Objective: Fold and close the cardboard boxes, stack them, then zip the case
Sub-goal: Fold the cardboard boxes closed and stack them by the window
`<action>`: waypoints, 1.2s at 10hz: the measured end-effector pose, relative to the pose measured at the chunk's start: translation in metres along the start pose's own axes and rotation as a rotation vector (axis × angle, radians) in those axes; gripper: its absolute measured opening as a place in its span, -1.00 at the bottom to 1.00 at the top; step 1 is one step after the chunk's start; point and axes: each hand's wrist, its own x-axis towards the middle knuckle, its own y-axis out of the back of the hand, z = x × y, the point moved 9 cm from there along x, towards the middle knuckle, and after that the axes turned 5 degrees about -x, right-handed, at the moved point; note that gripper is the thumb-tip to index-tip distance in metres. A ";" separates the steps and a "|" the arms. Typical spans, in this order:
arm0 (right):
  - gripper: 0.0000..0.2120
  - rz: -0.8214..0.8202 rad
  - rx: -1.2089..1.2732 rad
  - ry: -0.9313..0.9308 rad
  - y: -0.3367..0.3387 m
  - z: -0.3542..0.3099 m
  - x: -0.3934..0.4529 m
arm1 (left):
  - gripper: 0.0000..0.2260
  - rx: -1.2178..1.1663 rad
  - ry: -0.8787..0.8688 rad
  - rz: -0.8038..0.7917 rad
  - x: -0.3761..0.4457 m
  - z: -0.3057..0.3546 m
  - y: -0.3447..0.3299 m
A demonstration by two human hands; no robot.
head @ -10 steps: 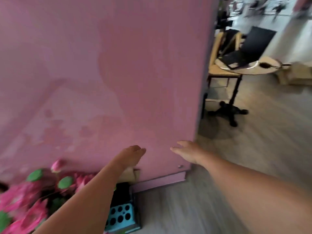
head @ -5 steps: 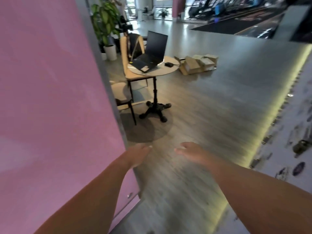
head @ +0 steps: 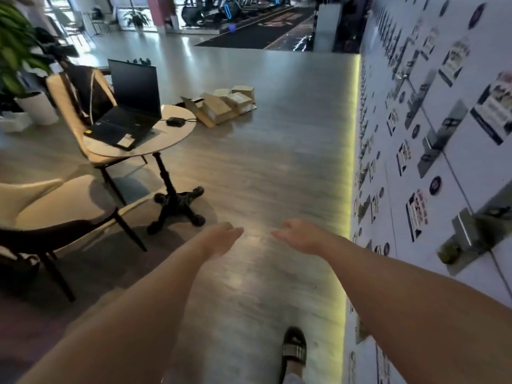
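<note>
Two hands: left hand (head: 221, 239) and right hand (head: 297, 235) outstretched, fingers relaxed, each grip empty.
Change: pink wall gone from view.
Cardboard boxes (head: 224, 106): far floor, beyond worktop (head: 166, 134); folding not started.

view: swung right, off pink wall | cardboard boxes (head: 225, 105) now visible | sandalled foot (head: 294, 350) entered
</note>
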 end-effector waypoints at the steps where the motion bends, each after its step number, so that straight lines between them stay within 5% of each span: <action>1: -0.30 -0.010 0.014 0.016 0.021 0.000 0.045 | -0.57 -0.005 -0.051 -0.024 0.058 0.014 0.008; 7: -0.28 0.021 -0.080 0.085 0.215 -0.024 0.395 | -0.74 0.033 -0.119 -0.023 0.402 0.175 0.159; 12: -0.25 0.106 -0.126 0.007 0.407 -0.031 0.713 | -0.47 0.137 -0.237 -0.030 0.744 0.316 0.276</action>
